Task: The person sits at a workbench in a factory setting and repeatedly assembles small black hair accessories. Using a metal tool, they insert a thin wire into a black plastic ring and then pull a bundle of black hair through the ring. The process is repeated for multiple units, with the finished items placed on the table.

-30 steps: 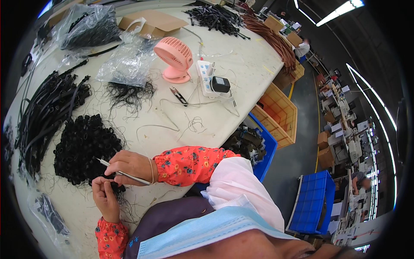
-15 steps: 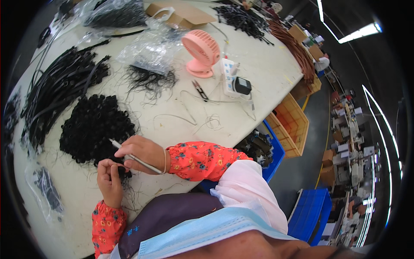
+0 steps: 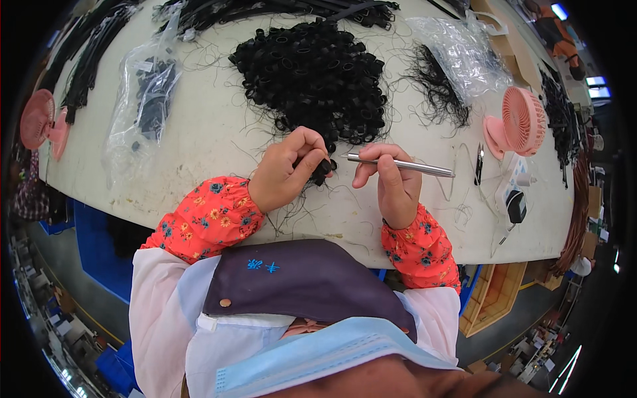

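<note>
My left hand [image 3: 288,171] is closed, thumb and fingertips pinching a small black loop [image 3: 323,170] in front of the pile. My right hand [image 3: 397,187] grips a slim silver pen-like tool [image 3: 428,168] between thumb and fingers. Its thin tip points left toward the loop, with a small gap between them. What the tool's tip is exactly, I cannot make out. Just beyond both hands lies a large heap of small black loops [image 3: 312,76], with loose black threads strewn around it.
Right of the heap are black threads [image 3: 441,83], a clear plastic bag [image 3: 464,56], thread snips [image 3: 479,164], a pink fan [image 3: 523,123] and a power strip [image 3: 516,179]. On the left lie a plastic bag with black pieces [image 3: 149,99] and black straps [image 3: 93,63]. Another pink fan [image 3: 41,119] stands far left.
My view has swung round, so the heap now sits straight ahead. The hands have drawn apart a little, and the tool now points left, off the loop. Both hands keep their holds.
</note>
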A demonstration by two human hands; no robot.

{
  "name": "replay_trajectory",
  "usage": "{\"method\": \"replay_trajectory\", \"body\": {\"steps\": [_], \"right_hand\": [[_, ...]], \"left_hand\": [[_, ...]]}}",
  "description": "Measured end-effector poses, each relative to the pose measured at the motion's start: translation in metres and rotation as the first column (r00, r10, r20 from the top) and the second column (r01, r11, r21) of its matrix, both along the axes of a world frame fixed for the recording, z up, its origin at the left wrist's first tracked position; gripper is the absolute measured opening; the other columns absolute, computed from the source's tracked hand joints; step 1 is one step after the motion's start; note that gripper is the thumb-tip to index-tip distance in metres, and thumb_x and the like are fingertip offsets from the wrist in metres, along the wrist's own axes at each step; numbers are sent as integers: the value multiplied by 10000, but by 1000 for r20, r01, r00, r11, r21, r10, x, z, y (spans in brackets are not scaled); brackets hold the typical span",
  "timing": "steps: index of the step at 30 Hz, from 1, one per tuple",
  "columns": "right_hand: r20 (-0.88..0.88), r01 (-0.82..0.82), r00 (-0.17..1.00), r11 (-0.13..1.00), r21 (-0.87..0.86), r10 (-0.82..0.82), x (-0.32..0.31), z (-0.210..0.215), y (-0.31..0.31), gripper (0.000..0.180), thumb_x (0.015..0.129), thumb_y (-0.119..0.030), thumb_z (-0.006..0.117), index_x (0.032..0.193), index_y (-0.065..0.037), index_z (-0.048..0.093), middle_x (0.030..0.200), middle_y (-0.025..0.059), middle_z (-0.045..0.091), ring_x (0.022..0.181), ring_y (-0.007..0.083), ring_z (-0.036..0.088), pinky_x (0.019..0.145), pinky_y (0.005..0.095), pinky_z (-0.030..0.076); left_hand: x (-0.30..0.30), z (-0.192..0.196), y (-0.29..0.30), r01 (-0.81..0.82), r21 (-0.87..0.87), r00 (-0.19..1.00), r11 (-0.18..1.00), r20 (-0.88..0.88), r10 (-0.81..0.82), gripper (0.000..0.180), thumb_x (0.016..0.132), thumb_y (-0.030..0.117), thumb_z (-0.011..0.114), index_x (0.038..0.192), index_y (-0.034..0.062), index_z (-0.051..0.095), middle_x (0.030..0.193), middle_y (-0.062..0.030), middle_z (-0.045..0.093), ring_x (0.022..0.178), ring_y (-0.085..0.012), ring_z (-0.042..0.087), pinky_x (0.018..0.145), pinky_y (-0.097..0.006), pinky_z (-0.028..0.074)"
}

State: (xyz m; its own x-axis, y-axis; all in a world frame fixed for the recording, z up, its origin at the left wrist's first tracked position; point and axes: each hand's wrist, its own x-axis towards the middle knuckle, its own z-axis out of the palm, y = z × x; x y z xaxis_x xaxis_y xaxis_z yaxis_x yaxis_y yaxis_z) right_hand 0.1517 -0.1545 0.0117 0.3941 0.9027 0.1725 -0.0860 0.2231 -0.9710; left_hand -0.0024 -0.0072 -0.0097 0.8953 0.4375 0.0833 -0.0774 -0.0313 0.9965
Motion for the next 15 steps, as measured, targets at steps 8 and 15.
{"method": "replay_trajectory", "body": {"steps": [8, 15], "right_hand": [[21, -79, 997, 997, 3, 79, -2, -3, 2, 288, 1007, -235, 453, 1070, 24, 562, 826, 74, 607, 728, 123, 613, 704, 258, 478], [19, -83, 996, 996, -18, 84, -4, -2, 2, 282, 1009, -231, 448, 1080, 18, 560, 817, 71, 605, 734, 121, 610, 704, 260, 475]], "left_hand": [[2, 0, -3, -40, -12, 999, 999, 21, 40, 56, 964, 49, 500, 999, 8, 485, 801, -40, 619, 766, -83, 629, 657, -214, 462], [2, -3, -2, -46, 28, 999, 999, 6, 46, 59, 961, 51, 506, 1000, 10, 488, 790, -32, 611, 739, -71, 606, 648, -213, 454]]}}
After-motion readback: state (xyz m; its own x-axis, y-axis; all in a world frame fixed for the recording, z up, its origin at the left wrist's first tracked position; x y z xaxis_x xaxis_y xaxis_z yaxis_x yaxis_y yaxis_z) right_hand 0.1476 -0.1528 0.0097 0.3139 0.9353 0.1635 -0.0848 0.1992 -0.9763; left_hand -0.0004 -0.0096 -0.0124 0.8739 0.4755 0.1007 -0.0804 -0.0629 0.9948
